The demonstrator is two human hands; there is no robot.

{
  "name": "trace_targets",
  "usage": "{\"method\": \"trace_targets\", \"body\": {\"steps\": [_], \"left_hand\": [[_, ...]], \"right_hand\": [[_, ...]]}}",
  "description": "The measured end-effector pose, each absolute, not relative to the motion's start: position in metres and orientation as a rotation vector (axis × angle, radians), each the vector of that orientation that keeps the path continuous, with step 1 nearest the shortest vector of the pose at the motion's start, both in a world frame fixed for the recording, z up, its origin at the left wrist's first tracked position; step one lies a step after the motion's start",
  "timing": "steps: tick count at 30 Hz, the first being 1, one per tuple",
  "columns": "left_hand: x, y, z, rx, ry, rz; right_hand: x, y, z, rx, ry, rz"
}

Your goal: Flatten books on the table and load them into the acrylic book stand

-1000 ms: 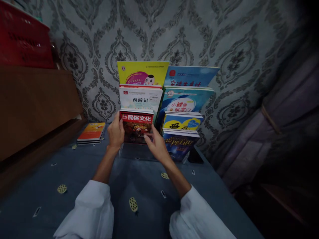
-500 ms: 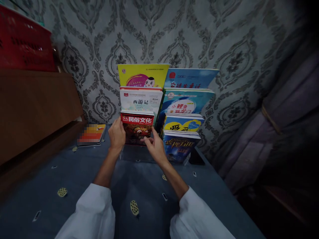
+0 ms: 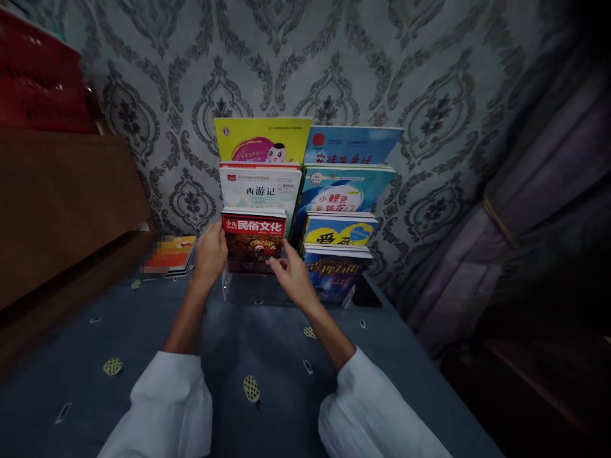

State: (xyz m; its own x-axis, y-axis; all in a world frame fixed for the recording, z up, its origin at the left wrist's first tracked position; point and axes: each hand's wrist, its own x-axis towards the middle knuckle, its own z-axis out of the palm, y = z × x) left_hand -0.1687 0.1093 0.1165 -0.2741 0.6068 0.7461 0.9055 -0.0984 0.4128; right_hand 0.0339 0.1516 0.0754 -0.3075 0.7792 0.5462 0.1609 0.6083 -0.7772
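A red-and-dark book [image 3: 255, 245] stands upright at the front left of a clear stepped rack [image 3: 241, 289]. Around its left edge my left hand [image 3: 211, 253] is closed, with the fingertips hidden behind it. At the right edge and lower front of the same book, my right hand [image 3: 293, 273] grips with thumb and fingers. Behind it rise a white book [image 3: 260, 189] and a yellow book [image 3: 262, 137]. To the right, a dark blue book [image 3: 334, 273], a yellow-and-blue book [image 3: 340, 230], a teal book [image 3: 351, 187] and a blue book [image 3: 356, 143] stand in tiers.
Several orange books [image 3: 172, 256] lie flat on the blue patterned cloth [image 3: 191, 407] at left, beside a wooden cabinet [image 3: 67, 210] bearing a red basket [image 3: 42, 83]. A dark flat object [image 3: 366, 294] lies right of the rack. A tied curtain [image 3: 477, 267] hangs at right.
The view has shifted slightly, so everything sits a little further left in it. Both hands stay on the red-and-dark book, which looks about the same against the rack.
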Motion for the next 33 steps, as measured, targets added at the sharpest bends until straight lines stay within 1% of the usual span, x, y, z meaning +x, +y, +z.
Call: {"method": "trace_targets", "body": {"steps": [4,10,13,15,19,24,26,28,31,33], "left_hand": [[-0.181,0.1,0.127,-1.831,-1.888,-1.302],[-0.202,0.09,0.133,-1.896,-2.017,-1.286],[-0.215,0.088,0.131,-1.914,-2.078,-1.201],[-0.227,0.088,0.127,-1.862,-2.183,-1.067],[-0.259,0.087,0.108,-1.501,-2.506,-0.731],[-0.286,0.089,0.06,-1.22,-2.711,-0.601],[-0.288,0.092,0.038,-1.174,-2.739,-0.567],[-0.287,0.094,0.019,-1.163,-2.75,-0.528],[-0.289,0.097,0.002,-1.182,-2.744,-0.453],[-0.294,0.098,0.0,-1.205,-2.732,-0.387]], "right_hand": [[0.038,0.152,0.078,-0.768,-1.821,0.792],[0.041,0.152,0.081,-0.72,-1.802,0.742],[0.041,0.148,0.086,-0.687,-1.776,0.671],[0.043,0.142,0.091,-0.669,-1.727,0.599],[0.047,0.12,0.109,-0.583,-1.611,0.447],[0.043,0.099,0.121,-0.456,-1.705,0.464],[0.034,0.093,0.114,-0.433,-1.813,0.486],[0.024,0.085,0.097,-0.408,-1.938,0.498],[0.017,0.067,0.055,-0.408,-2.186,0.563],[0.02,0.053,0.023,-0.416,-2.359,0.599]]}}
